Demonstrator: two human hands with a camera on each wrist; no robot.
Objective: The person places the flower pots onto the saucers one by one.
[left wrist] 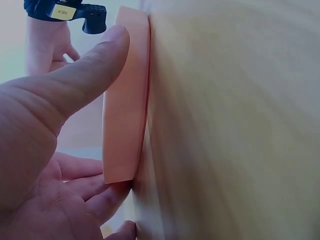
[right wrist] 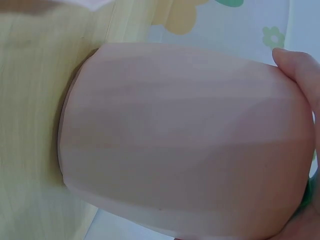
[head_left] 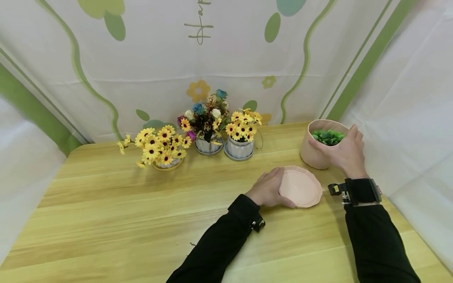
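Observation:
My left hand [head_left: 269, 188] holds a shallow pink saucer [head_left: 301, 186] by its left side. In the left wrist view the thumb lies along the saucer's outer wall [left wrist: 125, 100], with fingers at its other end. The saucer sits at the tabletop, level or nearly so. To the right, a taller pink flower pot [head_left: 313, 151] stands upright with green leaves [head_left: 328, 137] inside. My right hand [head_left: 348, 151] grips this pot near the rim, thumb across the front. The right wrist view is filled by the pot's faceted wall [right wrist: 185, 140]; most of that hand's fingers are hidden.
Behind, on the wooden table [head_left: 116, 220], stand a pot of yellow flowers [head_left: 159, 145], a pot of mixed flowers [head_left: 209, 118] and another yellow-flowered pot [head_left: 240, 137]. A printed white cloth [head_left: 159, 59] hangs along the back. White fabric [head_left: 417, 118] borders the right side.

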